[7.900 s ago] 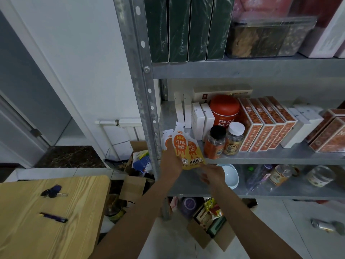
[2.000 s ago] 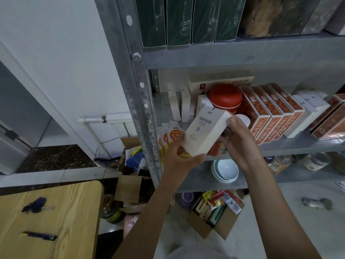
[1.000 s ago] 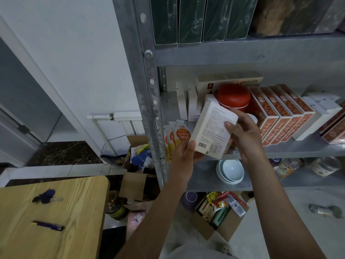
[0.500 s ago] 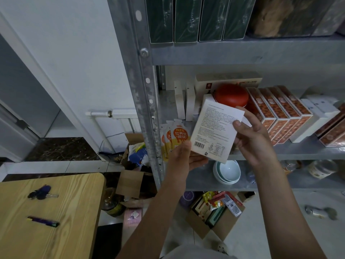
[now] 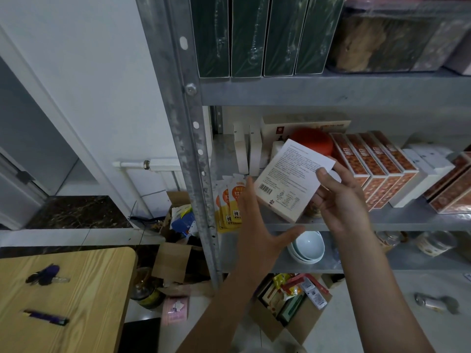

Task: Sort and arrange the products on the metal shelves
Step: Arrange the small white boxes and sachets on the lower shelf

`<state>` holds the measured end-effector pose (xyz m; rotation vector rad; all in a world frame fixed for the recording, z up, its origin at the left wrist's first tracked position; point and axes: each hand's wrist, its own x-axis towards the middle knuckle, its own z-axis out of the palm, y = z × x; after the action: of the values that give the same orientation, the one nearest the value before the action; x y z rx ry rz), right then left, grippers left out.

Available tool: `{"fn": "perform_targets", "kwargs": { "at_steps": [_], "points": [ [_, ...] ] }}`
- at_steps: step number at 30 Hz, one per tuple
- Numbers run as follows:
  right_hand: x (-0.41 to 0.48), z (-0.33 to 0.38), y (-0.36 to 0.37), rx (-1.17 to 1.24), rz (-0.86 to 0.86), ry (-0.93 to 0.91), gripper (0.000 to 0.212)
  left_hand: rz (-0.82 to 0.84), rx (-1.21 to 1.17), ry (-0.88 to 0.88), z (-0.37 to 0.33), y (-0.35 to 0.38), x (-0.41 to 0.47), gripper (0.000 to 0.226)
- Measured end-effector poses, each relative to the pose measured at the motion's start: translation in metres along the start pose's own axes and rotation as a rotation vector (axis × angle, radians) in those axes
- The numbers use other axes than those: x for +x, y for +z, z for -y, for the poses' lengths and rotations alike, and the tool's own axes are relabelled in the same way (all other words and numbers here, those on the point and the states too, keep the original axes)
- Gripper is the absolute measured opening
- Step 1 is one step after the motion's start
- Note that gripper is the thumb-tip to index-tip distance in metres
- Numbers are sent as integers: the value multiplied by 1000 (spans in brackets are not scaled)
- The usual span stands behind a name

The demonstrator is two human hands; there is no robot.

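- Right grip is clamping the tilted white rectangular cardboard box before the grey metal shelf.
- Left grip is hovering, fingers apart, just beside the box's lower edge.

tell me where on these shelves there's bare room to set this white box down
On the middle shelf, bare metal shows at the back left, between the upright post and the slim white boxes, behind the pouches. On the lower shelf, the front strip before the jars is bare. It is crowded from the red tin through the orange boxes.
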<state>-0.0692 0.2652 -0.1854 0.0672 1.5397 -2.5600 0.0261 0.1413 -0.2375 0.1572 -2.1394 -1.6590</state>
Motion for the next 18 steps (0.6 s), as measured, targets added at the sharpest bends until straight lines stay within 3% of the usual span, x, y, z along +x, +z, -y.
{"fn": "perform_targets", "kwargs": {
  "at_steps": [5, 9, 14, 18],
  "points": [
    [-1, 1, 0, -47, 52, -9, 40, -107, -36, -12, -2, -8, 3, 114],
    [6, 3, -10, -125, 213, -54, 34, -128, -127, -68, 3, -15, 3, 102],
    [16, 17, -29, -360, 658, -213, 66, -108, -315, -130, 2, -21, 5, 78],
    [25, 27, -28, -642, 669, -187, 78, 52, -410, -230, -5, -27, 9, 57]
  ]
}}
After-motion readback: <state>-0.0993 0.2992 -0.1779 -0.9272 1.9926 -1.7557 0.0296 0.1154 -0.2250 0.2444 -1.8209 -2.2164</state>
